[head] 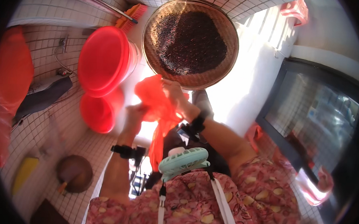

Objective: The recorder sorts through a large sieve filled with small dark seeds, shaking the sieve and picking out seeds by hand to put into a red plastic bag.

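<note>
A thin red plastic bag (pixel 158 103) hangs crumpled between my two hands, with a long tail trailing down toward my lap. My left hand (pixel 133 117) grips its left side. On the bag's upper right, the fingers of my right hand (pixel 176 95) are closed, close to the near rim of a round woven bamboo tray (pixel 150 53). A broad heap of small dark beans or seeds (pixel 196 43), some reddish, lies spread in that tray. Whether the bag contains anything cannot be seen.
To the left stand a large red bucket (pixel 101 61) and a smaller red bucket (pixel 97 113). An orange broom head (pixel 131 16) rests behind them. A pale green portable fan (pixel 184 163) hangs at my chest. A dark-framed glass door (pixel 315 105) is on the right.
</note>
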